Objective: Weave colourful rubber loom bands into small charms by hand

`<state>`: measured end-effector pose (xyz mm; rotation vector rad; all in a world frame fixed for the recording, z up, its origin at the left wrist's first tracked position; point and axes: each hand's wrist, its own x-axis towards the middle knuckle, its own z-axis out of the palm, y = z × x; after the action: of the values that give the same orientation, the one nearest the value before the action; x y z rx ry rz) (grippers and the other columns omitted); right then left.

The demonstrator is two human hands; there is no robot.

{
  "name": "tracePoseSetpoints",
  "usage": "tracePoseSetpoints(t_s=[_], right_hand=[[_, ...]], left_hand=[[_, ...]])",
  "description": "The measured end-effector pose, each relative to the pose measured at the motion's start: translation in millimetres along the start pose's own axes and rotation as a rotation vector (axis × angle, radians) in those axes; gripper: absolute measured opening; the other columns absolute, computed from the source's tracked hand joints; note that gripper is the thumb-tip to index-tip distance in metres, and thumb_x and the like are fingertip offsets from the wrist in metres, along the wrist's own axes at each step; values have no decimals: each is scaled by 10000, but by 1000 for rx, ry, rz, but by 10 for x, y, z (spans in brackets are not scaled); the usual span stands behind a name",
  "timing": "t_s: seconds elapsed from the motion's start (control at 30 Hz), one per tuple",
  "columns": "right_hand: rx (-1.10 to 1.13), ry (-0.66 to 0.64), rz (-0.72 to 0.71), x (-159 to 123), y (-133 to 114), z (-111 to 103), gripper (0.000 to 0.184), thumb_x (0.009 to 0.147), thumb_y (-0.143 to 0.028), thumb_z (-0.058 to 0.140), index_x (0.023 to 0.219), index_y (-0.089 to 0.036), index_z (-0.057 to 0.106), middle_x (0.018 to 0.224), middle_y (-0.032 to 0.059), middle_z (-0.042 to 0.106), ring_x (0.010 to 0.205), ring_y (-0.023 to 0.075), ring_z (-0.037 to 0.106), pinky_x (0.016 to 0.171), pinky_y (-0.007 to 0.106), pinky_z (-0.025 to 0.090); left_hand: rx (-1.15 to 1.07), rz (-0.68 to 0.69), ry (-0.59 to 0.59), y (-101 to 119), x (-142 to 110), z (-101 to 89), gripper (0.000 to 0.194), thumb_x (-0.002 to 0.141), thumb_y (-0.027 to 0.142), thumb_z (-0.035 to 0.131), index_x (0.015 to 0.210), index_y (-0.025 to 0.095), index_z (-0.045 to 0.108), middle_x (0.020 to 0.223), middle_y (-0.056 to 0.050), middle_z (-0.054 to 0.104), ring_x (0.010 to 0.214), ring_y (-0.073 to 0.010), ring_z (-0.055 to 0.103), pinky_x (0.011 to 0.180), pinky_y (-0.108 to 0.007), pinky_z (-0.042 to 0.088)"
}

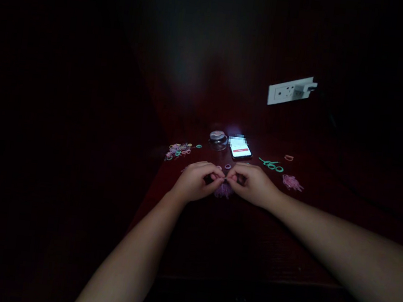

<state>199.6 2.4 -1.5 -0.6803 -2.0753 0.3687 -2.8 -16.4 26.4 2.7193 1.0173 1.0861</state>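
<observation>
The phone (pixel 240 148), its screen lit, lies on a dark red table (pixel 249 243) by the wall. On the near side of the phone, the left hand (pixel 201 181) and the right hand (pixel 249 183) meet, fingertips almost touching. The left hand is narrow, thumb and forefinger pinched together; the right hand is closed the same way. Between them they hold a small pale thing (pixel 225 179), nearer than the phone and slightly to its left; it is too small to make out. Just below the fingertips, on the near side of the phone, lies a heap of purple bands (pixel 223 191). A single purple ring (pixel 228 166) lies between the hands and the phone. Just left of the phone stands a clear jar (pixel 218 141); farther left is a pile of mixed coloured bands (pixel 178 151). To the phone's right lie green rings (pixel 272 166), an orange ring (pixel 288 157) and, nearer, a pink pile (pixel 292 182). A white socket (pixel 284 92) sits on the wall, above and right of the phone.
</observation>
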Motion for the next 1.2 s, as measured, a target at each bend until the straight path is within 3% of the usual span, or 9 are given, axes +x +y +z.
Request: tracePoseSetpoints(t_s=[0.37,0.8,1.03,1.2], right_hand=[[33,13,-17,-14,3,-7,112,784,-96,573,722,-176,621,669,-11,534,614,109,476,582,233,352],[38,-16,4,-29,-26,-11,128,795,-81,550,735,-178,607,681,-13,520,601,104,465,555,230,344],[93,-57,-4,-21,-69,-5,204,778,-97,592,950,-205,615,802,2,572,618,106,473,568,230,395],[87,-33,-1,-22,-31,8,65,825,-131,579,816,-192,601,719,-8,552,617,113,481,570,235,383]], left_hand=[[28,-89,-17,-35,-34,-1,45,813,220,646,832,180,659,742,-3,647,669,-109,588,647,-231,476],[-18,-95,-20,-19,-32,14,41,825,220,632,819,184,652,729,-2,627,652,-105,575,617,-219,461],[-45,-62,-15,-4,-15,9,62,838,234,615,822,184,649,713,-17,618,656,-122,572,620,-238,464],[-47,-56,-29,-7,-17,5,47,827,223,627,820,188,659,723,-21,631,669,-128,579,634,-247,473]])
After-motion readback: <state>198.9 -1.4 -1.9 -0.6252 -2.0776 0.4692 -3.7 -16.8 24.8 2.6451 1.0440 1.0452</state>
